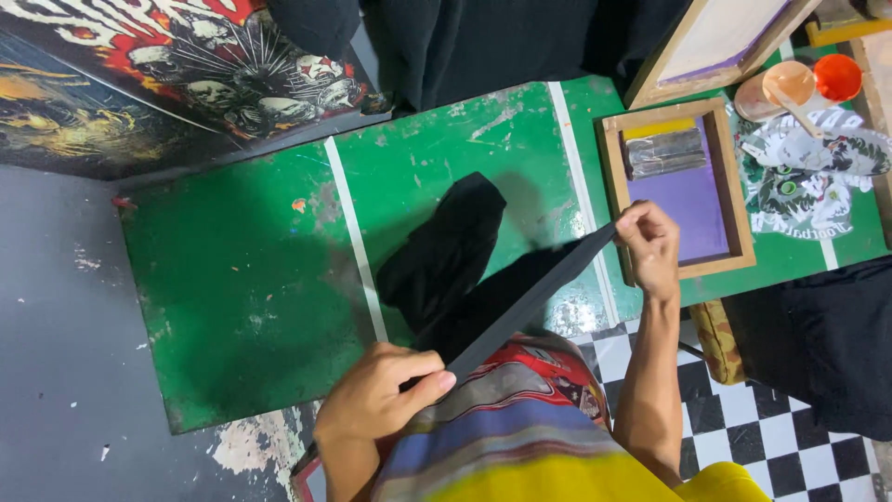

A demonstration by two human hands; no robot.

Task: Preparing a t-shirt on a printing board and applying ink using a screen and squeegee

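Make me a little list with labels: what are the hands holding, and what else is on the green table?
left hand: pinches one end of a black cloth
right hand: pinches the other end, stretched taut
cloth: rest hangs onto the green table
wooden frame: purple screen, beside right hand
cups: orange, far right corner

The light is soft and even, a bit brighter on the right. A dark shadow falls on the scratched green painted tabletop at the left. The black cloth looks flat, its folds lost. Edges bend slightly. The picture is mostly sharp.
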